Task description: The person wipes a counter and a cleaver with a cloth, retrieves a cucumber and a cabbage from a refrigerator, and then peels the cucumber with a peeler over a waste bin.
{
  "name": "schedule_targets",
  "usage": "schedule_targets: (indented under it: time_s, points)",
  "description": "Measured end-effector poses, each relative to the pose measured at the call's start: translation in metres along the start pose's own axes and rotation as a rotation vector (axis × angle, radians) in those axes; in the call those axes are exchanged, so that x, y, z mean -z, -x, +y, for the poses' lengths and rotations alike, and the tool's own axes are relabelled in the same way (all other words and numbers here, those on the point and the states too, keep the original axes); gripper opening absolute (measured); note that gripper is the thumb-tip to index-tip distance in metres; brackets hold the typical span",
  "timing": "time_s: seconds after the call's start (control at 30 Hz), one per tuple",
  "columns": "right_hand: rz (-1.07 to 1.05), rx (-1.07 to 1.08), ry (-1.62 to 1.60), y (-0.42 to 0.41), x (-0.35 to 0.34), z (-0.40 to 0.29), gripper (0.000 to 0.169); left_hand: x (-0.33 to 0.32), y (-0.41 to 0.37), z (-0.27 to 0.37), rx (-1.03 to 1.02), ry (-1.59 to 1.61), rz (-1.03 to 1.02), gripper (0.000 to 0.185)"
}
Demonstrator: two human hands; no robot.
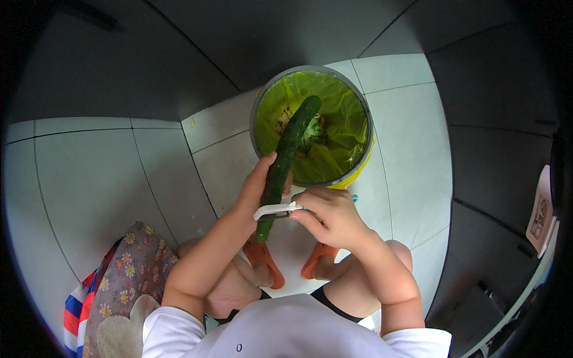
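A long dark green cucumber [291,141] slants over a round bin [368,134] lined with a yellow plastic bag. My left hand [257,181] grips it around its lower half, thumb on top. My right hand [329,215] is closed on a peeler [277,209] with a white head and a teal handle. The peeler's head lies across the cucumber near its lower end; whether the blade touches the skin cannot be told. Inside the bin are green and pale scraps [313,134].
Dark cabinet fronts [268,36] stand beyond the bin and along the right side. Below is a pale tiled floor [414,134], with my feet in orange slippers [267,264]. A flowered cloth [127,268] and a striped bag or cloth [74,313] lie at lower left.
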State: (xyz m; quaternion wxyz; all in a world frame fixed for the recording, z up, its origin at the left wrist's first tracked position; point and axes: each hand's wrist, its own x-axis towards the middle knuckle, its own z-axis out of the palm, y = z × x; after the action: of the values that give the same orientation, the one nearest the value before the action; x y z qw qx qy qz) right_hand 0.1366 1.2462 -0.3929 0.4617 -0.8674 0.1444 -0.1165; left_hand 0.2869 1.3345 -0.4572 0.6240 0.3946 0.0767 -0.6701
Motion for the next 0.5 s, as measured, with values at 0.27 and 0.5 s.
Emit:
schedule_targets:
  time_s: [0.27, 0.5]
  points:
    - [0.069, 0.004, -0.009, -0.003, -0.015, 0.007, 0.015, 0.002, 0.006, -0.001, -0.056, 0.002, -0.028, 0.034]
    - [0.136, -0.192, 0.018, -0.014, -0.011, 0.016, 0.015, -0.016, 0.016, 0.001, 0.041, 0.081, 0.261, 0.032]
